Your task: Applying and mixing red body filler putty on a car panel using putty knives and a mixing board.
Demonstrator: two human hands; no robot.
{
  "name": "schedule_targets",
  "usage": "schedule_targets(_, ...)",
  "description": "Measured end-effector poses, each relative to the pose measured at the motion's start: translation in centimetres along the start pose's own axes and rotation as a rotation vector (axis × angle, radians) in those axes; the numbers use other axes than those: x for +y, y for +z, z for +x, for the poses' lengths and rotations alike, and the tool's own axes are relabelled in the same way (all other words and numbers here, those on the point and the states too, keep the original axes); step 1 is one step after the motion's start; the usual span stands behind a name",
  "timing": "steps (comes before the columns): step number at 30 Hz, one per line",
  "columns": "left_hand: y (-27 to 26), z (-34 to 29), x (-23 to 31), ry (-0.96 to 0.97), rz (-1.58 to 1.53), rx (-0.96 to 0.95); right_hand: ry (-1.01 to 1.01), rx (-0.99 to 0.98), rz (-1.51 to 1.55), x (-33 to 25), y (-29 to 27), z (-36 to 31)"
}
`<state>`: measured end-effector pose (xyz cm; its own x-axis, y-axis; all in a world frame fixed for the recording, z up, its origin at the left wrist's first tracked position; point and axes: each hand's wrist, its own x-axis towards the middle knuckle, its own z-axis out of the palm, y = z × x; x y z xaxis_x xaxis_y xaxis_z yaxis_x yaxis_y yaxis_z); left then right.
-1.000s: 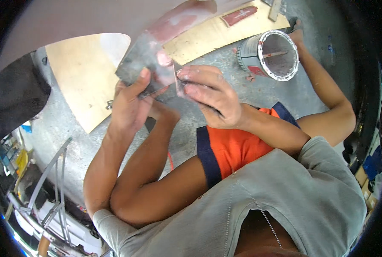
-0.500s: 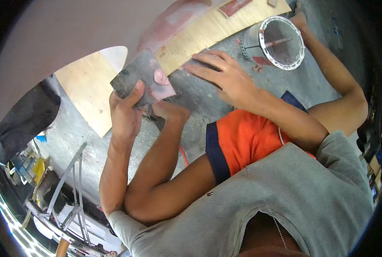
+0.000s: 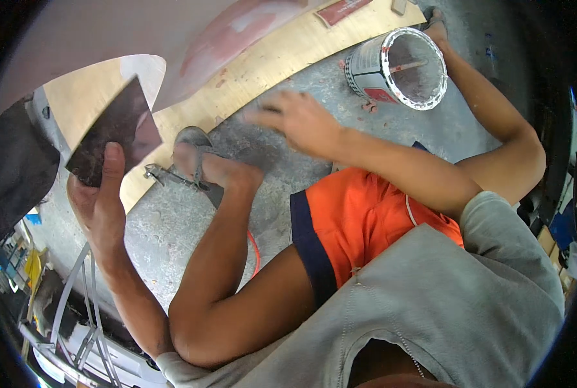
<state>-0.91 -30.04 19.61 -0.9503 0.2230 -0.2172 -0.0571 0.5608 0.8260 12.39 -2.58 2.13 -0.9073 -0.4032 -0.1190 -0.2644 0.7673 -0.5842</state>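
My left hand grips a thin dark flat plate, thumb on top and the other fingers beneath. A pink smear of paste covers the plate's right end; the plate is tilted. Out in front of my body, my right hand hovers over the floor near the edge of a plywood sheet. Motion smears its fingertips, so whether anything is between them is hidden. Above both hands curves a pale grey panel with a reddish-pink patch on it.
An open paint can with a stick inside stands right of my right hand. A reddish sheet and a small block lie on the plywood. A metal tool rests beside my sandalled foot. A metal frame stands lower left.
My left hand has carried the plate leftward and tipped it more steeply. The round pink dollop on it no longer shows. My right hand has shifted left and a little down, its fingers now blurred.
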Motion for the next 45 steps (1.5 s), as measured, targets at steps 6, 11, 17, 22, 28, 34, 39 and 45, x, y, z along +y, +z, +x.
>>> schedule_targets(6, 4.1, 2.9, -3.3, 0.292, 0.435, -0.285, 0.241, 0.252, -0.152, 4.6, 2.0, 11.3)
schedule_targets(11, 4.9, 4.5, -6.9, 0.42, 0.596, -0.415, 0.234, 0.276, -0.245, 5.3, 4.7, 16.1)
schedule_targets(17, 6.0, 4.3, -6.1, 0.248, 0.515, -0.475, 0.234, 0.305, -0.38, 5.9, 5.9, 17.3)
schedule_targets(22, 5.9, 4.5, -6.9, 0.263, 0.503, -0.489, 0.176, 0.357, -0.442, 6.6, 6.2, 17.7)
schedule_targets(28, 5.5, 5.0, -7.8, 0.378, 0.549, -0.453, 0.18, 0.321, -0.395, 6.6, 5.9, 18.9)
schedule_targets(34, 5.9, 5.2, -6.8, 0.302, 0.486, -0.509, 0.06, 0.552, -0.333, 7.4, 7.4, 14.8)
schedule_targets(39, 5.3, 4.2, -7.1, 0.284, 0.554, -0.476, 0.171, -0.221, -0.393, 3.5, 3.7, 6.7)
schedule_targets(45, 5.6, 0.2, -4.9, -0.173, -0.429, -0.244, 0.148, 0.427, 0.523, -1.5, -0.3, -0.9)
